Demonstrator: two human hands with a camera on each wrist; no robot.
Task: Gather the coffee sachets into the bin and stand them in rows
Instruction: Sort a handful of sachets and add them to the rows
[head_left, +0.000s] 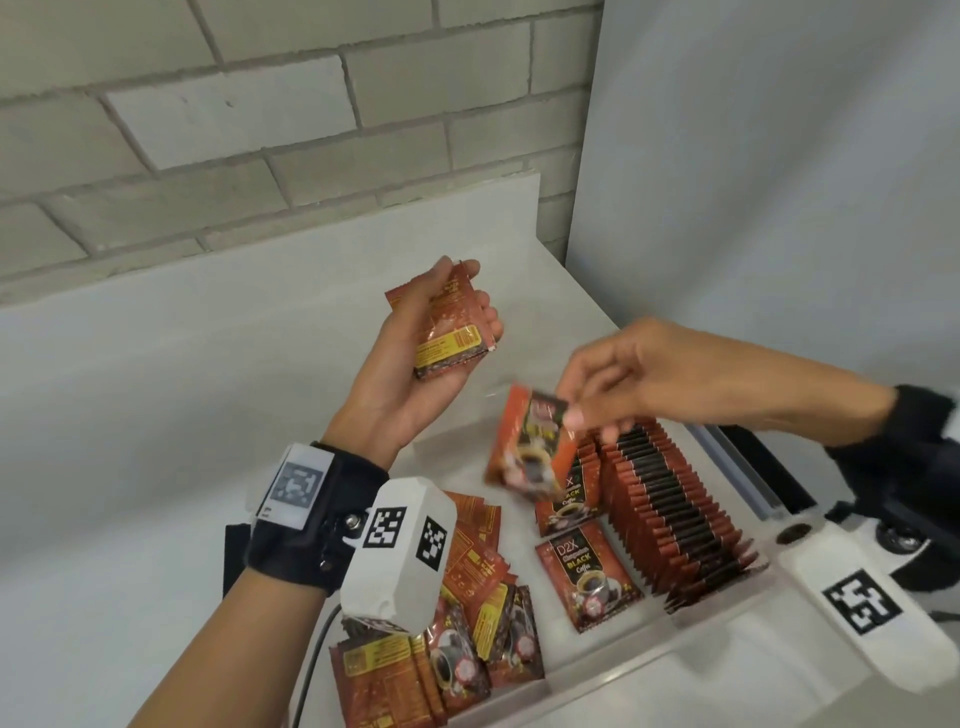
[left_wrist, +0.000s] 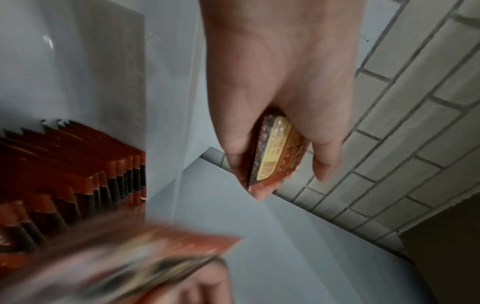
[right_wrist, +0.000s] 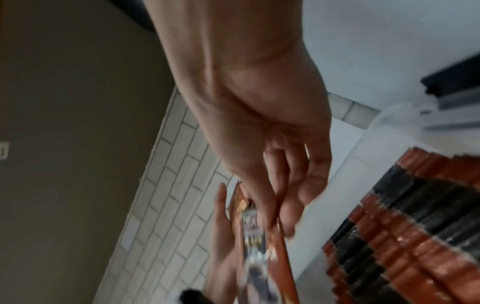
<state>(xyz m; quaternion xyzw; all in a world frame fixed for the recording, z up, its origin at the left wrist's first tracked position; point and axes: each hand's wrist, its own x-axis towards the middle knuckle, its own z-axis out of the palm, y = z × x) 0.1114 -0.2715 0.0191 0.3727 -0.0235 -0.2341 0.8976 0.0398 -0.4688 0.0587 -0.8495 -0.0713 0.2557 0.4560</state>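
My left hand (head_left: 441, 332) is raised palm up above the bin and grips a small stack of red coffee sachets (head_left: 449, 325), also seen edge-on as the held stack (left_wrist: 275, 152). To its right, my right hand (head_left: 597, 400) pinches one sachet (head_left: 532, 449) by its top corner, blurred and hanging over the bin; the same pinched sachet (right_wrist: 262, 242) shows in the right wrist view. A long row of upright sachets (head_left: 670, 514) stands along the right side of the clear bin (head_left: 613, 670). Loose sachets (head_left: 483, 587) lie flat in its left part.
The bin sits on a white counter (head_left: 156, 415) below a grey brick wall (head_left: 260, 130). A white panel (head_left: 779, 182) rises at the right, with a dark rail (head_left: 753, 467) just behind the bin's right side.
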